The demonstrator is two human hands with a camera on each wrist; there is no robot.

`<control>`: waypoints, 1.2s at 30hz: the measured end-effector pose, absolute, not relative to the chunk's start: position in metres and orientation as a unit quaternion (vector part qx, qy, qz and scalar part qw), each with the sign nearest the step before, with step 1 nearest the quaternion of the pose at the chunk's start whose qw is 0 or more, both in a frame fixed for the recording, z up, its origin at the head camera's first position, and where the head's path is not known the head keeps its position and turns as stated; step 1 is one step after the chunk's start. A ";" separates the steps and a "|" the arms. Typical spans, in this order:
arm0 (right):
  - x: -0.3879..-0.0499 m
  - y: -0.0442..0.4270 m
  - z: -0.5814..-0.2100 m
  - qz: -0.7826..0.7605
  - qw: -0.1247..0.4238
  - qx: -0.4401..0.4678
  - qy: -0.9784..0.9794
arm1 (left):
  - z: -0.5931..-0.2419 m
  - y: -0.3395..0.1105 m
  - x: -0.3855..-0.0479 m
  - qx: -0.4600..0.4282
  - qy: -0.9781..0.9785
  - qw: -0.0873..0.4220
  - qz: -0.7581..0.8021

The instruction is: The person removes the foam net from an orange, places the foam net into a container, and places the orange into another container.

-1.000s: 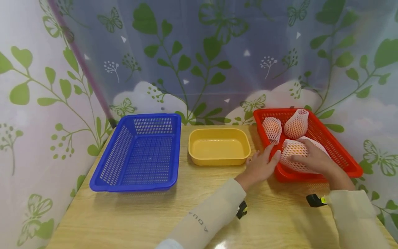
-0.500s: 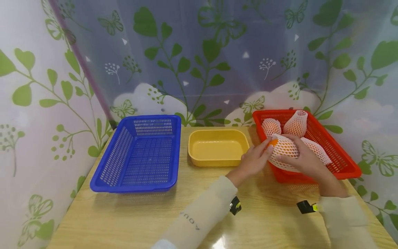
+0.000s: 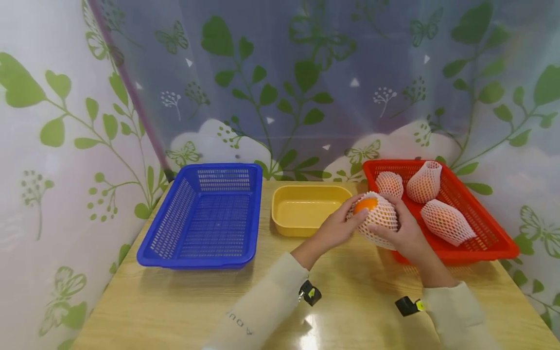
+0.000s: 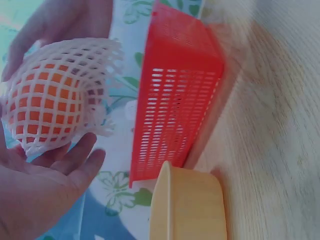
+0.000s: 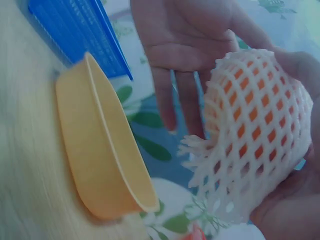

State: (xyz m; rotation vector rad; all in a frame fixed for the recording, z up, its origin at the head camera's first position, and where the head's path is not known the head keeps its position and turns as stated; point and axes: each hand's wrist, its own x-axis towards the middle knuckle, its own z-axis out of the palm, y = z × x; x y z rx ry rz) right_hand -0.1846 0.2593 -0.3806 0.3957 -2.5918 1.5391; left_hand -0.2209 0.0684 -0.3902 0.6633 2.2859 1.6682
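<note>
An orange [image 3: 366,204] in a white foam net [image 3: 383,218] is held up between both hands, over the near left corner of the red basket [image 3: 477,254]. Its bare skin shows through the net's opening on the left. My right hand [image 3: 410,232] grips the wrapped side, thumb in front. My left hand [image 3: 333,229] pinches the opening end with thumb and forefinger; in the right wrist view its other fingers stretch out beside the fruit. The net's frayed end [image 5: 200,160] hangs loose there. Several fruits in the same netting, such as one wrapped fruit [image 3: 447,221], lie in the red basket.
A yellow tray [image 3: 306,230] stands left of the red basket, just beyond my left hand. Farther left is a blue slatted basket [image 3: 192,262]. All stand on a wooden table [image 3: 350,301], with a leaf-patterned curtain [image 3: 323,121] behind.
Both hands have lifted the netted orange out of the red basket and drawn it left and nearer. My left hand has taken hold of the net's opening, and bare orange skin now shows.
</note>
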 end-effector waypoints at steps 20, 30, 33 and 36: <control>-0.180 0.213 -0.406 0.635 0.003 0.157 -0.756 | -0.399 0.004 -0.209 0.264 0.749 0.122 0.596; -0.182 0.208 -0.413 0.600 -0.036 0.177 -0.779 | -0.407 -0.010 -0.205 0.258 0.751 0.139 0.592; -0.182 0.208 -0.415 0.590 -0.054 0.186 -0.784 | -0.408 -0.014 -0.204 0.262 0.751 0.139 0.590; -0.181 0.208 -0.417 0.582 -0.065 0.195 -0.787 | -0.409 -0.017 -0.203 0.267 0.753 0.140 0.585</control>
